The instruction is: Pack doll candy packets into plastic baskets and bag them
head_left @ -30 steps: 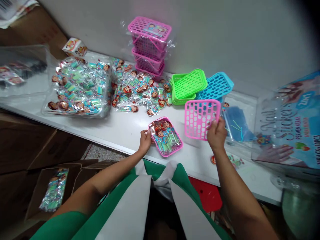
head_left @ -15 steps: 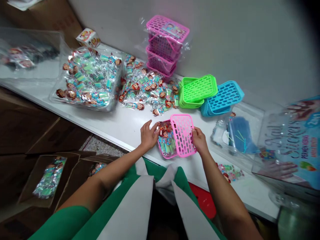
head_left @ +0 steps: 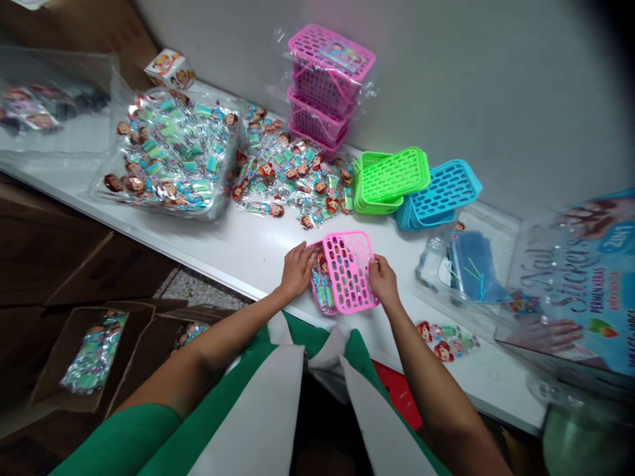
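White table (head_left: 248, 248): both hands grip pink lid (head_left: 350, 270) edges; long axis runs near-to-far, tilted.

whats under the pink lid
Under the pink lid sits a pink basket of wrapped toy packets; only its left edge shows, the rest is covered.
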Available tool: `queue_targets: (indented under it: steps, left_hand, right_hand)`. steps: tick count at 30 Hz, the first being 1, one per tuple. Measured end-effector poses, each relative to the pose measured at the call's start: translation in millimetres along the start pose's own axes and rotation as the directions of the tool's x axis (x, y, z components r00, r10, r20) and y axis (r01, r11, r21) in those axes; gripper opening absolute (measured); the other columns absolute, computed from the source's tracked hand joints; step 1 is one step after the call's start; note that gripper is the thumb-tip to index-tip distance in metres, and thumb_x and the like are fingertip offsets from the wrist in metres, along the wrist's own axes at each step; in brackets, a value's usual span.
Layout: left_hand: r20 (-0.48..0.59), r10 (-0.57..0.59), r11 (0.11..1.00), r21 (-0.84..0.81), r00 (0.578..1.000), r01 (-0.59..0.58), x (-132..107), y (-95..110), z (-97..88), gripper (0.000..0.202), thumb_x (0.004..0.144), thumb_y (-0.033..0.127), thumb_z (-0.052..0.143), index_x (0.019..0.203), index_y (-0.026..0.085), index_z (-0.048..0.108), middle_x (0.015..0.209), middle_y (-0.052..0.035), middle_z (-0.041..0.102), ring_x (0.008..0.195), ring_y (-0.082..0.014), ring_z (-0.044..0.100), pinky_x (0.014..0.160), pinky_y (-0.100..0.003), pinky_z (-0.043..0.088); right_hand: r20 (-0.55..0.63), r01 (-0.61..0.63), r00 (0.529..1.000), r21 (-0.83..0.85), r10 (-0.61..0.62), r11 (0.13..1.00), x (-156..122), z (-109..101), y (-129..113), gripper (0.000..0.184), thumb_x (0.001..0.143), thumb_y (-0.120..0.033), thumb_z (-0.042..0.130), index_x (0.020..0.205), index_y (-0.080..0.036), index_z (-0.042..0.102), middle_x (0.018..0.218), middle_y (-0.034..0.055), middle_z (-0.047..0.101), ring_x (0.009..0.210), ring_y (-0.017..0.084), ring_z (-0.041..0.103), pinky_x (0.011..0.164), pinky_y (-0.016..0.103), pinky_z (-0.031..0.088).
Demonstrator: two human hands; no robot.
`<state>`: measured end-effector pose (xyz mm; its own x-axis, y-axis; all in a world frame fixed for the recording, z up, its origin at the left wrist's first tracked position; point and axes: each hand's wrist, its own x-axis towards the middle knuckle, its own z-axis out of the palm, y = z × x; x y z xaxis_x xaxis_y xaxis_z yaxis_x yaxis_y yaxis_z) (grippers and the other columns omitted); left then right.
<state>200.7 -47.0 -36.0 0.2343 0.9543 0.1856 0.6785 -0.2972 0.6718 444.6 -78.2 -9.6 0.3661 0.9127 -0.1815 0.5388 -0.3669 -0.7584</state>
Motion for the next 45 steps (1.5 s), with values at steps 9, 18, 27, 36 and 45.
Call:
queue_targets:
  steps: [9, 18, 27, 36, 45]
  left_hand:
    - [0.194, -0.384, 0.742, -0.517, 0.903, 0.427, -34, 8, -6.2, 0.016, 0.078, 0.034, 0.059, 0.081, 0.018, 0.056, 0.066, 0.0017, 0.055, 0.06, -0.0117, 0.054, 0.059, -0.025, 0.045]
    - [0.511, -0.485, 0.331, -0.644, 0.71, 0.69, -41, 18, -0.9, 0.052, 0.053, 0.031, 0.082, 0.083, 0.021, 0.041, 0.054, 0.0107, 0.053, 0.04, -0.0092, 0.051, 0.042, -0.022, 0.043]
    - [0.417, -0.554, 0.417, -0.61, 0.721, 0.674, -45, 19, 20.6, 0.05, 0.056, 0.03, 0.08, 0.078, 0.022, 0.036, 0.048, 0.0137, 0.047, 0.037, -0.0062, 0.045, 0.04, -0.019, 0.035]
    - [0.471, -0.541, 0.318, -0.652, 0.697, 0.688, -48, 23, 15.6, 0.048, 0.057, 0.032, 0.077, 0.081, 0.022, 0.037, 0.051, 0.0124, 0.05, 0.041, -0.0094, 0.052, 0.043, -0.023, 0.046]
    - [0.476, -0.475, 0.342, -0.676, 0.74, 0.653, -47, 21, 5.6, 0.052, 0.055, 0.044, 0.081, 0.081, 0.019, 0.043, 0.056, 0.0088, 0.053, 0.046, -0.0081, 0.053, 0.047, -0.023, 0.047]
  right_hand:
    - [-0.07, 0.099, 0.992, -0.104, -0.107, 0.99, -5, 22, -9, 0.039, 0.091, -0.043, 0.034, 0.106, -0.016, 0.058, 0.095, 0.0101, 0.063, 0.087, 0.023, 0.056, 0.08, 0.036, 0.042]
    - [-0.117, -0.005, 0.993, -0.048, 0.0, 0.999, -6, 2, -2, 0.039, 0.088, -0.046, 0.038, 0.104, -0.017, 0.059, 0.087, 0.0068, 0.065, 0.073, 0.019, 0.054, 0.073, 0.032, 0.042]
    - [-0.105, 0.063, 0.992, -0.097, -0.073, 0.993, -12, 6, -2, 0.039, 0.091, -0.044, 0.034, 0.106, -0.016, 0.057, 0.091, 0.0084, 0.062, 0.081, 0.021, 0.054, 0.077, 0.034, 0.042]
    - [-0.117, 0.116, 0.983, -0.206, -0.142, 0.972, -19, 25, -15, 0.037, 0.092, -0.039, 0.03, 0.107, -0.016, 0.055, 0.099, 0.0114, 0.059, 0.087, 0.022, 0.055, 0.078, 0.035, 0.042]
    - [-0.22, -0.099, 0.971, 0.011, 0.099, 0.995, -5, -9, 6, 0.034, 0.089, -0.04, 0.034, 0.095, -0.016, 0.057, 0.079, 0.0049, 0.062, 0.076, 0.019, 0.055, 0.074, 0.032, 0.042]
